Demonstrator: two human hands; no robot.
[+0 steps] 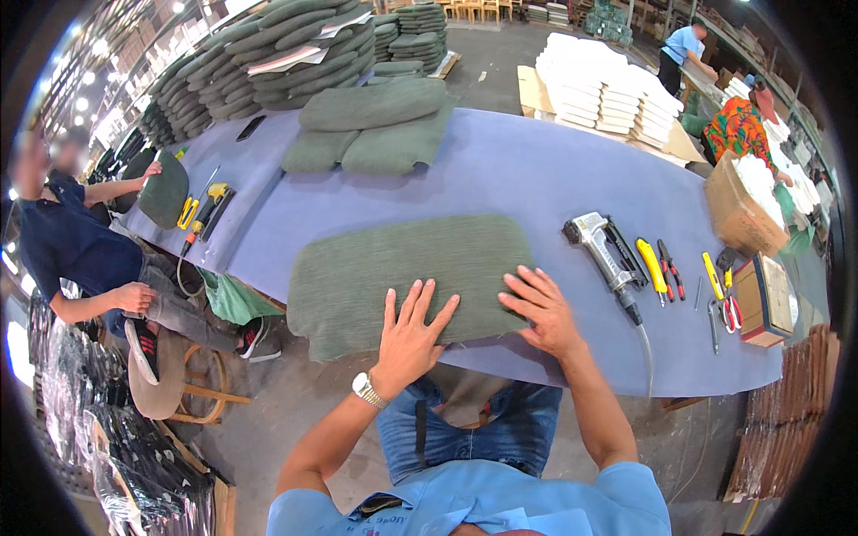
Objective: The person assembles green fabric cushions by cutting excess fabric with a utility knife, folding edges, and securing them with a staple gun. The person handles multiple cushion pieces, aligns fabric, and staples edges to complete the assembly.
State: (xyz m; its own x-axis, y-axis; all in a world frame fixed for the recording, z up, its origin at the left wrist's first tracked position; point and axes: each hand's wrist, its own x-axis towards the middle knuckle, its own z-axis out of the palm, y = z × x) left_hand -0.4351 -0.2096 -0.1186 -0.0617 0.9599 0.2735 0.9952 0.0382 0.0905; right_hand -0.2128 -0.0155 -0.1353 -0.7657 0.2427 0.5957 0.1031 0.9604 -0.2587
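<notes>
A dark green fabric-covered cushion panel (402, 255) lies across the front of the blue-topped table (536, 179), its near left corner hanging past the edge. My left hand (413, 323) rests flat on its near side, fingers spread, a metal watch (366, 389) on the wrist. On the panel's near right corner lies my right hand (543, 313), fingers stretched out and slightly bent. Neither hand holds anything. To the right is a silver pneumatic staple gun (603, 255) with its hose, then a yellow-handled cutter (652, 268) and red-and-black pliers (669, 268).
Farther right are scissors (731, 313), a wrench (713, 326) and a small carton (764, 299). Green cushions (371, 129) sit at the back, near tall cushion stacks (304, 54). At left, a seated person (76, 232) holds a green pad (164, 198) beside a yellow staple gun (211, 210).
</notes>
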